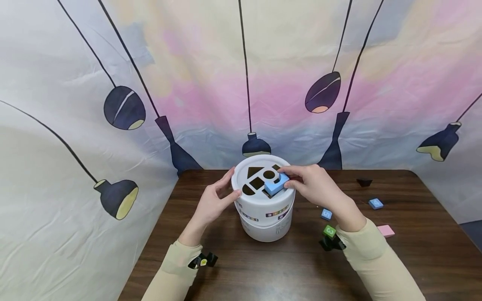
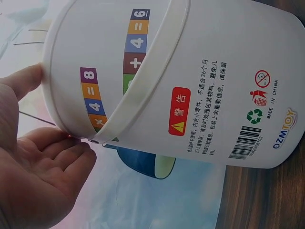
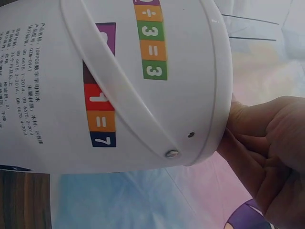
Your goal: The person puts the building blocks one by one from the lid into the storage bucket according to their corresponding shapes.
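Note:
A white toy bucket (image 1: 265, 217) stands upright on the table, its carrying handle (image 2: 136, 90) hanging down the side. Triangular, round, square and other cut-outs pierce its white lid (image 1: 241, 177). My left hand (image 1: 212, 202) rests on the left rim, thumb and fingers spread apart along it. In the left wrist view, its fingertips touch the bucket's edge. With thumb and fingers, my right hand (image 1: 316, 188) pinches a light blue arch block (image 1: 274, 187) over the lid's right side, close above an angular cut-out. In the right wrist view, the bucket's rim hides the block.
To the right lie a blue number block (image 1: 326, 214), a green block (image 1: 329, 231) marked 3, another blue block (image 1: 375, 203) and a pink block (image 1: 385, 230). A dark block (image 1: 364, 182) sits near the far edge. A lamp-patterned cloth (image 1: 211, 83) hangs behind the table.

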`<state>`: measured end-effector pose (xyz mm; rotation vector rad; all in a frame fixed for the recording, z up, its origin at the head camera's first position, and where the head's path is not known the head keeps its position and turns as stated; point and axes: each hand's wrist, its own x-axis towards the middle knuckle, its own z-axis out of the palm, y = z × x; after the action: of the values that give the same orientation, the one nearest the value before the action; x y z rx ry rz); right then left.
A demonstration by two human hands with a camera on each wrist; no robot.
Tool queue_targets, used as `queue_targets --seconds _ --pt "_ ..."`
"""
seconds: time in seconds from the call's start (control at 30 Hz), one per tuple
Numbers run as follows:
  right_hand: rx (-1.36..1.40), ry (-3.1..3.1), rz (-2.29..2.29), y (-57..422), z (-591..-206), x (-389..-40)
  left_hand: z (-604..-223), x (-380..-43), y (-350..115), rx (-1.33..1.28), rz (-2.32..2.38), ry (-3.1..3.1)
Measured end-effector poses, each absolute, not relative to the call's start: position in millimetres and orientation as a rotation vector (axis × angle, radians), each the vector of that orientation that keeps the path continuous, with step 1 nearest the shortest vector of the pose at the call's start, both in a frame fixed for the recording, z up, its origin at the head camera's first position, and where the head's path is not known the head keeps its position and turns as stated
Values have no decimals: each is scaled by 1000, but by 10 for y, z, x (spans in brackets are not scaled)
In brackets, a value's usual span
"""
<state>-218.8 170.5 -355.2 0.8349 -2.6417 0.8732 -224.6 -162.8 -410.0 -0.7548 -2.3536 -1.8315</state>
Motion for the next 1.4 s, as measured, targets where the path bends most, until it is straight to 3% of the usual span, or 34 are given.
queue_targets --seconds 1.4 --pt "1000 -2692 758 1677 -3441 -2283 -4146 -2264 -1607 -808 -1876 -2294"
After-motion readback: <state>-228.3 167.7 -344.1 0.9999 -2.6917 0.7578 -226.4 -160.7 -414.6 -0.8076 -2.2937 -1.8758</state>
